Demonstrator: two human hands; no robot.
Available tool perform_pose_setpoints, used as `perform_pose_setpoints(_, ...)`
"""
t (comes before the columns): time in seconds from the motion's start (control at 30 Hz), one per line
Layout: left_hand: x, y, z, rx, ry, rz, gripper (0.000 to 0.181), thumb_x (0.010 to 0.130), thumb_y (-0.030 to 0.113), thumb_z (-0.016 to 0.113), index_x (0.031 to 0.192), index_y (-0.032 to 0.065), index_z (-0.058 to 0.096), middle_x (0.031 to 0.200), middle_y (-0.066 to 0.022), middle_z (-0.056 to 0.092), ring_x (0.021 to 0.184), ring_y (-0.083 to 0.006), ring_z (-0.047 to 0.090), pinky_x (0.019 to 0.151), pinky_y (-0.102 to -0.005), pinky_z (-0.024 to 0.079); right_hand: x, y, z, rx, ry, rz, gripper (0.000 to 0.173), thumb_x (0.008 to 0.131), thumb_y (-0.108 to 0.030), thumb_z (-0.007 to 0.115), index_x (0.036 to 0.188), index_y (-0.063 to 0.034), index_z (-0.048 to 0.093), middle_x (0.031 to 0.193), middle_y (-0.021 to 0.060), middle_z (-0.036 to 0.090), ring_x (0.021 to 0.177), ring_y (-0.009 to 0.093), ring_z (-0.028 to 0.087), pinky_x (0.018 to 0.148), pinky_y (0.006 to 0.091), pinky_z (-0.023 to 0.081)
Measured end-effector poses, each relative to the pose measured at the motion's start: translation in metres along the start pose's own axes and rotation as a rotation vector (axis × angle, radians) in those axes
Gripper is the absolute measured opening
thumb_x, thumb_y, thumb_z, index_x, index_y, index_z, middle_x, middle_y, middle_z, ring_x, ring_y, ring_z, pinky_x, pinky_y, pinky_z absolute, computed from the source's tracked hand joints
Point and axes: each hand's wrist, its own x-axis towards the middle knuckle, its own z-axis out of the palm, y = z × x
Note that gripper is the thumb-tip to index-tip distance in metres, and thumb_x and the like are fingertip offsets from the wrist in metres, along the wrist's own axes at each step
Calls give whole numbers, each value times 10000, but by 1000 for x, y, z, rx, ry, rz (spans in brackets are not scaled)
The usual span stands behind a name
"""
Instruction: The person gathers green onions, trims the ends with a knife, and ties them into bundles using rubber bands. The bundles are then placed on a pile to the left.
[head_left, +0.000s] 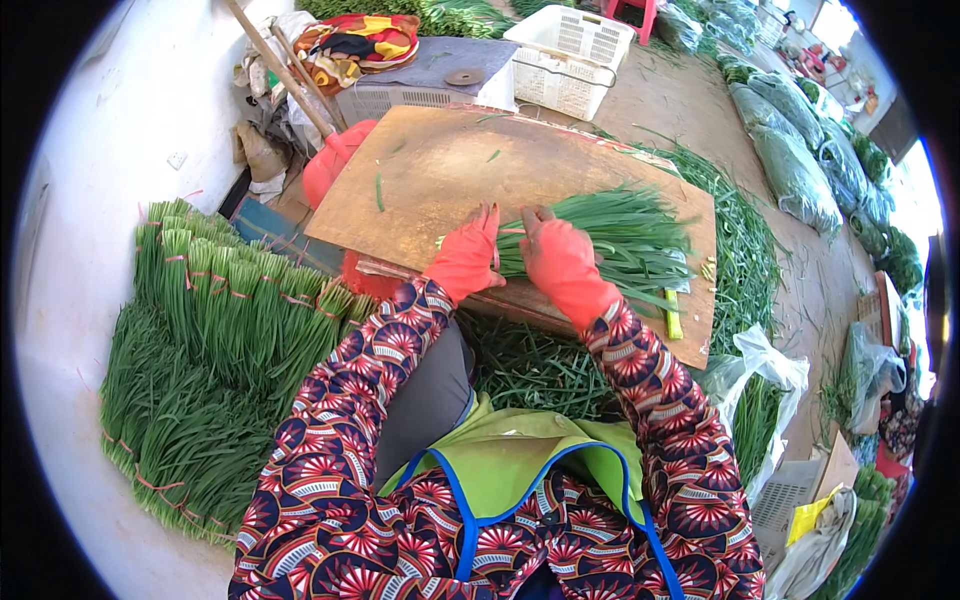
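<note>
A bunch of garlic chives (622, 232) lies across a wooden board (442, 172), its leaves fanned to the right. My left hand (466, 251), in a coral glove with bare fingertips, grips over the stem end, and pale cut ends peek out on its left. A thin pink tie (513, 230) stretches between my hands over the stems. With fingers bent at the tie, my right hand (566, 259) rests against the bunch; the exact pinch is hidden. A yellow-handled knife (673, 315) lies at the board's right, its blade partly under the leaves.
Tied chive bunches (225, 277) stand stacked against the wall at left. Loose leaves (742, 255) heap beyond the board's right edge. White plastic crates (562, 75) and a red stool (634, 15) stand behind. Filled plastic bags (795, 176) line the floor at right.
</note>
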Motion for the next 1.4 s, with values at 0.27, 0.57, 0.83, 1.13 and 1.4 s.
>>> perform_pose_setpoints(0.27, -10, 25, -14, 129, -141, -234, 1193, 544, 515, 843, 1414, -67, 269, 1331, -246, 481, 1258, -352, 462, 1117, -476, 253, 42, 15, 13, -85, -96, -6, 241, 778, -266, 650, 851, -44, 707, 919, 170, 678, 846, 342, 663, 743, 409, 535)
perform_pose_setpoints(0.57, -9, 12, -9, -26, 129, -67, 766, 492, 476, 832, 1128, 98, 631, 1247, -222, 502, 1183, -421, 440, 1064, -532, 258, 43, 5, 6, 1389, -228, -2, 232, 881, -176, 517, 963, -11, 658, 916, 102, 684, 802, 200, 635, 649, 281, 513)
perform_pose_setpoints(0.83, -14, 35, -14, 60, -91, -141, 852, 531, 377, 859, 1206, -4, 506, 1073, -183, 610, 1078, -335, 569, 1023, -524, 354, 45, -7, 17, 1640, -76, 223, 190, 983, -203, 490, 872, -51, 520, 646, 29, 522, 542, 142, 549, 547, 278, 484)
perform_pose_setpoints(1.13, 2, 27, 3, 154, -174, -142, 819, 659, 283, 739, 1337, -30, 402, 1007, -149, 645, 964, -280, 628, 1029, -541, 339, -82, -29, 57, 789, 31, -241, 210, 880, -153, 648, 778, -32, 510, 611, 116, 519, 554, 291, 532, 527, 395, 422)
perform_pose_setpoints(1.4, 37, 21, 10, 16, -284, 38, 1023, 568, 375, 821, 1384, -59, 381, 889, -123, 697, 829, -300, 667, 705, -398, 532, -94, -37, 31, 514, 273, -704, 237, 748, -66, 695, 940, -40, 558, 1064, 168, 619, 1066, 389, 564, 925, 521, 446)
